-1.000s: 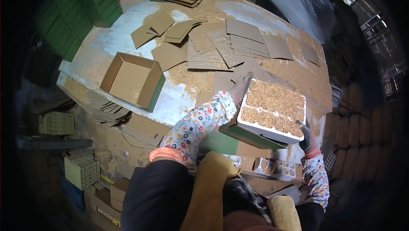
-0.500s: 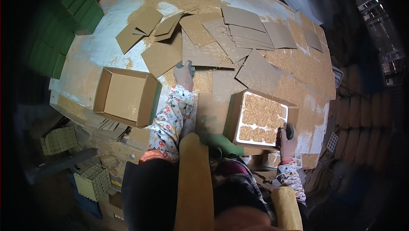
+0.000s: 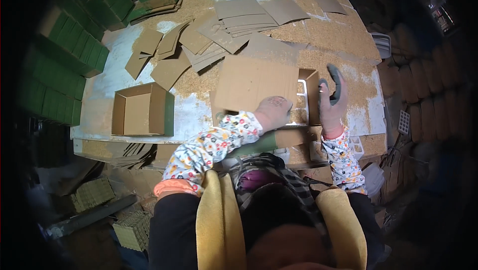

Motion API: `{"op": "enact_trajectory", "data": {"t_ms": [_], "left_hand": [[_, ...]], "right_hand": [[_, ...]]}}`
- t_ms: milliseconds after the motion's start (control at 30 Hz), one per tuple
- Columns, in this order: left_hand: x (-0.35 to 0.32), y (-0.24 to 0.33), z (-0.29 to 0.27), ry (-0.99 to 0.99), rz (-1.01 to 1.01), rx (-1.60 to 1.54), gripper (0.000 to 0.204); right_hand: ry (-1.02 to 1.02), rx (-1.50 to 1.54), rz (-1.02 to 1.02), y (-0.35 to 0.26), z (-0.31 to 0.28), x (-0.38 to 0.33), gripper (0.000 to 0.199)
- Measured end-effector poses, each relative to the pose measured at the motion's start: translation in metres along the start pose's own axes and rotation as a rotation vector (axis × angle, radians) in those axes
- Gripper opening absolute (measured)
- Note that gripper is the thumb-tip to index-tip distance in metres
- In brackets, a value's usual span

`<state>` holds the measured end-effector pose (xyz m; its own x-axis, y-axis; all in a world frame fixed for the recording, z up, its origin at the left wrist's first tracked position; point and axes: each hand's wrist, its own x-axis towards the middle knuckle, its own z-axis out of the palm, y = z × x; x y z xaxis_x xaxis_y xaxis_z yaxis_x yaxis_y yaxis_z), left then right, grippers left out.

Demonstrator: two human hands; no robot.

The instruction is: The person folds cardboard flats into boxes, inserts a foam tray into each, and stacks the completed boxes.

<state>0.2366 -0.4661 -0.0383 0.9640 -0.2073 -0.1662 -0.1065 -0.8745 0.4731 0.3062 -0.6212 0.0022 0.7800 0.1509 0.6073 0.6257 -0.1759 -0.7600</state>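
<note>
Over part of the brown box [image 3: 312,95] and its white tray [image 3: 301,88] is a flat card [image 3: 254,83]. The left hand [image 3: 274,112] seems clamped on the card's edge, fingers partly hidden. Beside the box, the right hand [image 3: 330,112] has thumb and fingers apart.

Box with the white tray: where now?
In the head view, the box sits right of centre by the near edge of the table, left of the right hand and partly hidden by the cardboard sheet at the left hand.
</note>
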Motion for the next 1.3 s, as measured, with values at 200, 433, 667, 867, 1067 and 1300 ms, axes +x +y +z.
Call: {"op": "enact_trajectory", "data": {"t_ms": [200,433,667,867,1067,1300], "left_hand": [[0.091,0.028,0.065,-0.169,0.313,-0.359,0.037],[0.033,-0.021,0.031,-0.251,-0.286,0.175,0.055],[-0.019,-0.15,0.026,0.767,-0.635,-0.782,0.047],[0.017,-0.082,0.097,0.682,-0.907,-0.821,0.063],[0.014,-0.087,0.096,0.561,-0.859,-0.779,0.065],[-0.032,-0.168,0.119,0.469,-0.717,-1.013,0.071]], "right_hand": [[-0.922,-0.347,0.472,0.129,0.0,-0.011,0.041],[-1.16,-0.42,0.129,0.147,0.001,-0.034,0.05],[-0.672,0.721,0.81,0.169,-0.06,0.036,0.053],[-0.546,1.128,1.063,0.197,-0.04,0.04,0.059],[-0.814,-0.096,0.658,0.304,-0.041,-0.054,0.061],[-0.753,0.196,0.863,0.185,0.018,-0.051,0.062]]}}
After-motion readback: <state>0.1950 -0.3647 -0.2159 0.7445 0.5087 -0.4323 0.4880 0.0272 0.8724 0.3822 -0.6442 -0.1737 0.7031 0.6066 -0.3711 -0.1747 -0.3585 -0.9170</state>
